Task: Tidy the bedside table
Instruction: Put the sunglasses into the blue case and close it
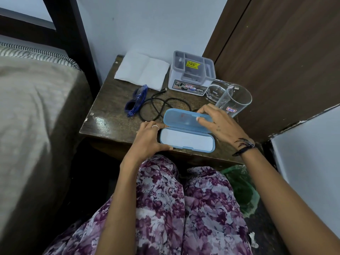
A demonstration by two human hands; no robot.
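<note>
A light blue glasses case lies open at the front edge of the dark wooden bedside table, with its white lining showing and nothing inside. My left hand grips the left end of its lower half. My right hand holds the right side of the raised lid, thumb on the inside. Blue glasses lie folded to the left, beside a coiled black cable. A folded white tissue sits at the back.
A grey-and-white plastic organiser stands at the back right. Two clear glasses stand close to my right hand. A bed lies to the left, a brown door to the right, a green bag on the floor.
</note>
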